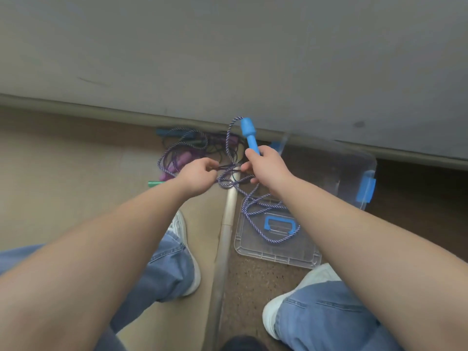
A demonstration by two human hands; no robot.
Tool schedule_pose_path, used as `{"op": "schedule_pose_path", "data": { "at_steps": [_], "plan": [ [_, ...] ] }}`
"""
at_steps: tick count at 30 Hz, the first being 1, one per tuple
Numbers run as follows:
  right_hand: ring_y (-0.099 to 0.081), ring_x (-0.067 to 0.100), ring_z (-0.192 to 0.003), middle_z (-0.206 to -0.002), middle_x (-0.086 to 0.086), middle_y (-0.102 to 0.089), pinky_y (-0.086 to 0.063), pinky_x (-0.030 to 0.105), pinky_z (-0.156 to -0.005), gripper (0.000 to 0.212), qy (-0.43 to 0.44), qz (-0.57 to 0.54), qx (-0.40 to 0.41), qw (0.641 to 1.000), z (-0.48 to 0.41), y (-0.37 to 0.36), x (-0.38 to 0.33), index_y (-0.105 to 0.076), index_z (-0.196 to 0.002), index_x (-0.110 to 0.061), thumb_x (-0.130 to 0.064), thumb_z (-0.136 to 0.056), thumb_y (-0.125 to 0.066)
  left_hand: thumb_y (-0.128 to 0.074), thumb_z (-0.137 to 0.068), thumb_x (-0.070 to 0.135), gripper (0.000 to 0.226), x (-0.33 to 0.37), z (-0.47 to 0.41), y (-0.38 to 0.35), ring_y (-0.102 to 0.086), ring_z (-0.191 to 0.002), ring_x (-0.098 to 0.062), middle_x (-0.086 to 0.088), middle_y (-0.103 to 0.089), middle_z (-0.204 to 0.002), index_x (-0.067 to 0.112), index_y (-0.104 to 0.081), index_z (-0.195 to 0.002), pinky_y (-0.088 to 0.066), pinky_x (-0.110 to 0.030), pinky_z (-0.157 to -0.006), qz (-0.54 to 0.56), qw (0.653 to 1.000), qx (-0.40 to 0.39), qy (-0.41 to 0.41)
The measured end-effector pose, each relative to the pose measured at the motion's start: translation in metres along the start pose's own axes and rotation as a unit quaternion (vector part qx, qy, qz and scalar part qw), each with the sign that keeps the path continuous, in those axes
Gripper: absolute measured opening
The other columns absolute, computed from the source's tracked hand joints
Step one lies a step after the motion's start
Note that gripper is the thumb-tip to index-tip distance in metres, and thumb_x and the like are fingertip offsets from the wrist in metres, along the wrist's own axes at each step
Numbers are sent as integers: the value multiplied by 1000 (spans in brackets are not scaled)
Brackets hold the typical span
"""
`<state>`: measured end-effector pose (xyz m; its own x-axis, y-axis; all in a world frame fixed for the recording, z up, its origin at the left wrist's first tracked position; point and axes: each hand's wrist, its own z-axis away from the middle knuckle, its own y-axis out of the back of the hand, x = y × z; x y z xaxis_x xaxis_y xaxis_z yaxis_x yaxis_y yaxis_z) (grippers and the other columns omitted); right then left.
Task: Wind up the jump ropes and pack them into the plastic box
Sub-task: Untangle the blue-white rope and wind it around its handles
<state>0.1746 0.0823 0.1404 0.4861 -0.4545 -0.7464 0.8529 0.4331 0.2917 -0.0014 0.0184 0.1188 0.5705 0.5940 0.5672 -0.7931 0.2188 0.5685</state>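
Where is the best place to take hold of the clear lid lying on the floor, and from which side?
Probably its blue carry handle, from above: the lid lies flat, handle up. The striped rope lies across it, so lift that off first.

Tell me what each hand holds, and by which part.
The right hand grips the blue handle by its thin lower shaft. The left hand pinches the purple-and-white rope along its cord.
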Motion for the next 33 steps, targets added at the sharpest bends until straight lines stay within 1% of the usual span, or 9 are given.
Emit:
{"op": "schedule_pose_path", "data": {
  "at_steps": [3,8,10,12,14,18,23,27,33],
  "plan": [
    [-63,18,-70,-89,6,-70,-53,32,-58,23,-20,-10,-24,999,-20,-16,7,-52,-116,-12,-29,-102,-45,-49,-95,26,34,-16,-20,-4,-59,-118,-21,0,-66,-126,23,-64,-125,-44,-29,-101,-57,998,-16,2],
    [-54,20,-58,-86,8,-58,-40,16,-39,20,-40,27,-20,999,-55,-38,15,-51,-111,-13,-28,-99,-50,-44,-96,34,27,-34,-62,1,-60,-98,-31,-8,-69,-98,17,-64,-93,-43,-30,-78,-113,993,35,10],
    [-53,21,-56,-80,6,-53,-37,15,-35,19,-47,48,-24,997,-71,-45,19,-53,-105,-13,-31,-98,-53,-41,-98,32,28,-40,-82,6,-60,-97,-35,-13,-67,-97,17,-60,-86,-43,-33,-79,-116,991,57,15],
    [-51,20,-55,-75,6,-50,-40,17,-39,20,-60,43,-33,997,-84,-53,24,-53,-93,-14,-33,-98,-55,-40,-95,31,27,-46,-103,12,-59,-103,-37,-17,-64,-108,17,-63,-92,-47,-38,-89,-109,990,84,24],
    [-51,21,-58,-73,8,-51,-47,24,-49,24,-73,32,-34,996,-98,-63,30,-53,-85,-16,-37,-96,-56,-43,-92,27,33,-51,-122,17,-56,-113,-41,-20,-56,-122,15,-64,-114,-46,-43,-99,-104,987,113,52],
    [-53,20,-64,-73,6,-55,-49,37,-62,32,-88,-9,-2,996,-116,-77,38,-60,-83,-15,-47,-87,-60,-53,-91,26,49,-53,-154,20,-43,-128,-43,-20,-43,-138,12,-46,-138,-43,-50,-103,-151,974,148,82],
    [-57,16,-67,-76,2,-59,-49,27,-52,16,-119,-101,-17,988,-133,-80,41,-62,-92,-15,-30,-96,-58,-53,-90,16,53,-59,-191,22,-41,-130,-45,-23,-39,-143,7,-41,-140,-38,-49,-106,-167,972,152,58],
    [-59,16,-69,-81,4,-61,-47,24,-47,12,-116,-102,-17,988,-145,-81,42,-61,-97,-15,-27,-97,-57,-52,-86,13,38,-66,-203,26,-36,-130,-51,-26,-29,-146,14,-53,-124,-31,-52,-111,-160,960,209,99],
    [-57,15,-62,-76,3,-60,-46,24,-48,12,-127,-132,-23,983,-155,-86,44,-60,-97,-14,-25,-99,-56,-57,-84,4,47,-79,-204,34,-59,-107,-46,-28,-61,-115,4,-48,-130,-47,-47,-84,-201,957,203,60]
  ]
}}
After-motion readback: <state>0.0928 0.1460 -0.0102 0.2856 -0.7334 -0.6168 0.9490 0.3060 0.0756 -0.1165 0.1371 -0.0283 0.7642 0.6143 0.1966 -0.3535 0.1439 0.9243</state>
